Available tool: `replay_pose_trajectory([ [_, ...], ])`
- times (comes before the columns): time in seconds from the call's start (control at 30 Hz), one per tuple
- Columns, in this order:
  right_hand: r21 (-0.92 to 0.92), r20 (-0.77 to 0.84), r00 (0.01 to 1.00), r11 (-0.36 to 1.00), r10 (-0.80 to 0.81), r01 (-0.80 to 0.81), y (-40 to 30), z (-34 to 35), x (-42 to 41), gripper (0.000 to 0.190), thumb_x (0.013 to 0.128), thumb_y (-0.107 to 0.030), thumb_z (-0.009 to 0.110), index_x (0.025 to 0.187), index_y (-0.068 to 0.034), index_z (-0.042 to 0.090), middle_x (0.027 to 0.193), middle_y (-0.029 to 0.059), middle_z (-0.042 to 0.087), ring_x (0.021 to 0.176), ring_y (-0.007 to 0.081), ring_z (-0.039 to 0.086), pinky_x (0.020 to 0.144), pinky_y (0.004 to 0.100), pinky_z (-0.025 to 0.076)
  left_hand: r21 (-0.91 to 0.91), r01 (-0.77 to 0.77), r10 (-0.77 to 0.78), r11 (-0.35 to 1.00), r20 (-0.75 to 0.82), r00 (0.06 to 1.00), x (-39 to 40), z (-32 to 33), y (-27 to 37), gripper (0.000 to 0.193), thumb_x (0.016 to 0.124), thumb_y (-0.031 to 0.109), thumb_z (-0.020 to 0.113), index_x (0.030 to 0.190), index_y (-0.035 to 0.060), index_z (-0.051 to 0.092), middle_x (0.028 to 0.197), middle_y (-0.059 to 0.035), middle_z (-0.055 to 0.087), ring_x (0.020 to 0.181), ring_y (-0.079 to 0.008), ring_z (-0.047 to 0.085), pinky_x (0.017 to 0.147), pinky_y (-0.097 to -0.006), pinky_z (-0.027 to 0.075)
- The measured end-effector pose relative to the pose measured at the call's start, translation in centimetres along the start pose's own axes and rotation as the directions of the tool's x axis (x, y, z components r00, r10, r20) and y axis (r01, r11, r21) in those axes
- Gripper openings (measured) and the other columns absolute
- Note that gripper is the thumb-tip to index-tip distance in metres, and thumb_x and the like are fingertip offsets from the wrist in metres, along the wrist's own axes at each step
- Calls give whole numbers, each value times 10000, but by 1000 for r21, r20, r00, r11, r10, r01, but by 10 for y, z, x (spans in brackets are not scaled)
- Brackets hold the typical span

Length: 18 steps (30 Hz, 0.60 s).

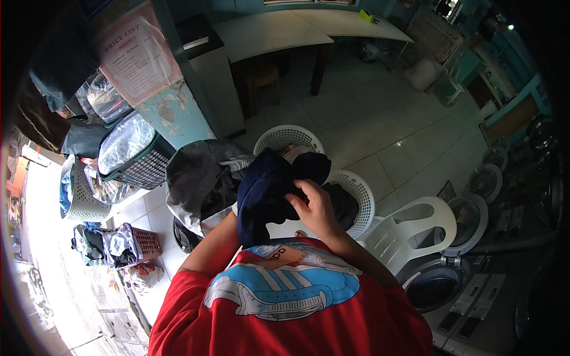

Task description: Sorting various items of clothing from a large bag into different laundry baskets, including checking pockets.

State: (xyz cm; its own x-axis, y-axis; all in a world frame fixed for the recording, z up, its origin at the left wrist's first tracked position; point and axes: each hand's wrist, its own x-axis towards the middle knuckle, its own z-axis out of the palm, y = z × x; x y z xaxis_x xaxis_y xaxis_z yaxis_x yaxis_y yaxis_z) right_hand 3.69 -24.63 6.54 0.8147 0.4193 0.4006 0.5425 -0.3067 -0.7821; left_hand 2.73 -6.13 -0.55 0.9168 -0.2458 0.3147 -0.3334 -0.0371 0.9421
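Observation:
Navy cloth garment [267, 196] is held up in front of my chest, draped and bunched. At its right side, my right hand [314, 207] pinches the fabric between thumb and fingers. The garment covers my left hand; only the forearm shows, reaching in under the cloth from the left, so its grip is hidden. Just beyond the garment is a round white plastic laundry basket [318, 141] with clothes inside. Another white basket [368, 202], holding dark clothes, stands to the right. On the left a large grey fabric laundry bag [189, 171] gapes, with dark cloth inside.
A white plastic chair [438, 249] stands at right, near front-loading washing machines with round doors [478, 213]. Left are a dark basket with bagged laundry [149, 167], a light basket [89, 191] and a maroon basket [149, 244]. A long table [276, 33] stands at the back.

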Motion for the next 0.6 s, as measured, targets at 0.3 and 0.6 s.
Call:
replay_pose_trajectory([
  [0.3,82,-71,977,977,201,-195,19,-45,0,219,788,-114,696,917,46,622,763,106,649,664,126,594,611,244,460,-640,557,-662,528,100,743,11,-31,49,516,914,393,463,1209,-31,480,1183,-137,542,1145,-196,460,1022,-305,294],
  [0.6,238,-12,925,900,380,-367,35,-19,-23,156,834,-130,649,904,10,638,672,18,580,586,82,513,525,223,394,-200,485,-516,851,-157,842,9,15,53,219,865,215,626,855,0,665,768,-29,649,726,-67,553,674,-239,446],
])
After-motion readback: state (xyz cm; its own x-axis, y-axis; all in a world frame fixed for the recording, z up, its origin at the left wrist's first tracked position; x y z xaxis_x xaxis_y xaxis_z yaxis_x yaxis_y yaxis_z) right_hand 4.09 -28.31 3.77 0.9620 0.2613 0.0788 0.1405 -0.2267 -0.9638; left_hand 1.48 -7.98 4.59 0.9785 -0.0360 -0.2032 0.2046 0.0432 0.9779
